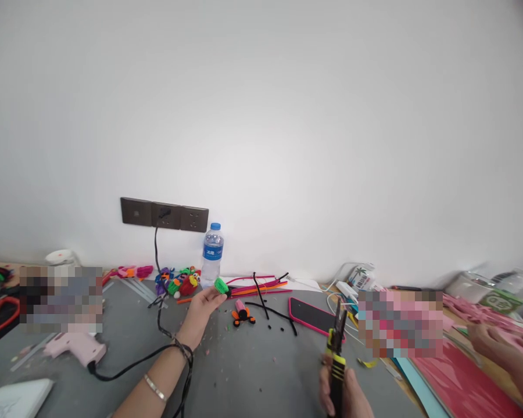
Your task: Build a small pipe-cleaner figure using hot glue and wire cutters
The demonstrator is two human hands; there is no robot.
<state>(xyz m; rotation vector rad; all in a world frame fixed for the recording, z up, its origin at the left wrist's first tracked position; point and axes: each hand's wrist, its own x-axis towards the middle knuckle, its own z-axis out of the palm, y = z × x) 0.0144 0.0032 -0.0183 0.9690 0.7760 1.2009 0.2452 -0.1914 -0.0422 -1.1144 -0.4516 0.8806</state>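
Observation:
My left hand [204, 309] reaches forward over the grey table [253, 377] and pinches a small green coiled pipe-cleaner piece [220, 285] between its fingertips. My right hand [346, 395] is at the bottom edge, wrapped round the black-and-yellow handles of pliers [336, 348] that point up and away. A small orange, black and pink pipe-cleaner figure [242, 313] lies just right of my left hand. Loose pipe cleaners [261, 287] in pink, orange and black lie behind it.
A pink glue gun [76, 346] with a black cord lies left, and a water bottle [212, 254] stands by the wall under a socket strip [164, 214]. A pink-cased phone [311, 315] lies centre-right. Another person's hands [501, 342] work on pink material at the right.

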